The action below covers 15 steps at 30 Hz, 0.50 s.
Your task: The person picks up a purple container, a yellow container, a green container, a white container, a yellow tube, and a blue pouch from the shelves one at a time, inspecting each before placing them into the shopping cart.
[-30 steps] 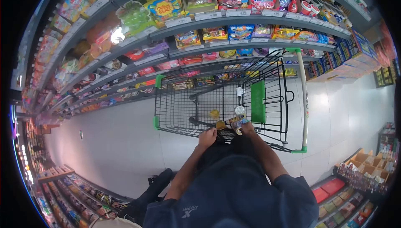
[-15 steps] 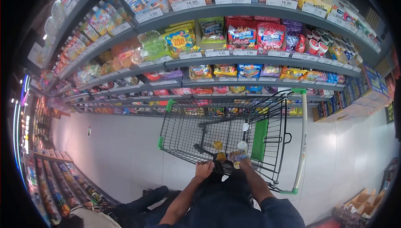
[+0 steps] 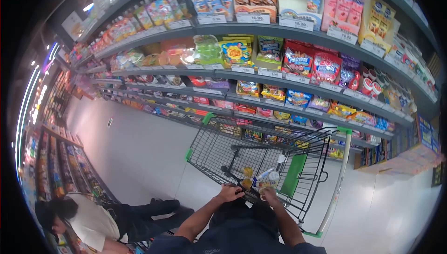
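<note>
A black wire shopping cart (image 3: 219, 151) with green corners and a green flap stands in front of me, side-on to the snack shelves. My left hand (image 3: 230, 192) is curled over the cart's near rim. My right hand (image 3: 270, 196) is closed on a small bottle with a pale round lid (image 3: 269, 178), held just inside the basket by the near rim. A yellow-topped item (image 3: 247, 176) sits beside it, between my hands. The cart's pale handle bar (image 3: 336, 179) runs down on the right.
Shelves of bright snack bags and price tags (image 3: 260, 63) fill the wall beyond the cart. A person in a white top (image 3: 88, 221) crouches at the lower left by another shelf row (image 3: 56, 161). Pale floor (image 3: 139, 151) stretches left and right.
The view has tilted upward, showing higher shelves, with the cart lower in the picture. Both hands stay at the cart's near rim. The crouching person has come into view at lower left.
</note>
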Each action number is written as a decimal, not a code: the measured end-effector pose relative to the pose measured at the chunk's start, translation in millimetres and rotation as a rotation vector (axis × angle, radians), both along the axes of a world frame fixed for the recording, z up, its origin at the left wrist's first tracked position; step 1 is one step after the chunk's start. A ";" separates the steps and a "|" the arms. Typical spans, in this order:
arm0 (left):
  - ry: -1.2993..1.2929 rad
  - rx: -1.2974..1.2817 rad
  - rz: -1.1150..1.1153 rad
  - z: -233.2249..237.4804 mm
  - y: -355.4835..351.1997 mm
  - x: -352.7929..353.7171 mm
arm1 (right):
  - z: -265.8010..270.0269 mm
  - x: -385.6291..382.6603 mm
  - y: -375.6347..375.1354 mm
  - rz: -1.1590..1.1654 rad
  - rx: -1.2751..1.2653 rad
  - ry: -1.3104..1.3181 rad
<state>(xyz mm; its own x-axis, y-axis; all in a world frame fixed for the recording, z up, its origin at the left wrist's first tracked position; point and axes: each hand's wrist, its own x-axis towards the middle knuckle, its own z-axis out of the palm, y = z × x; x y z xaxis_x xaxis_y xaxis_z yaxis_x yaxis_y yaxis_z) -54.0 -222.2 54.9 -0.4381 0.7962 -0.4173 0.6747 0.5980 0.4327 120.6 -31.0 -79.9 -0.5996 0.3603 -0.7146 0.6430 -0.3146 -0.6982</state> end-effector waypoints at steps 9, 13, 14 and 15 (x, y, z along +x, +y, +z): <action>-0.319 -0.192 -0.222 0.2 11.2 -25.9 | 113.2 60.7 -19.5 0.595 0.507 0.360; -0.301 -0.196 -0.301 1.0 10.6 -32.3 | 119.3 47.8 -38.2 0.871 0.859 0.217; -0.294 -0.186 -0.308 -1.6 7.5 -35.9 | 143.1 44.0 -40.2 0.831 0.805 0.043; -0.312 -0.209 -0.316 -2.7 5.2 -41.1 | 151.4 38.4 -44.9 0.824 0.820 0.041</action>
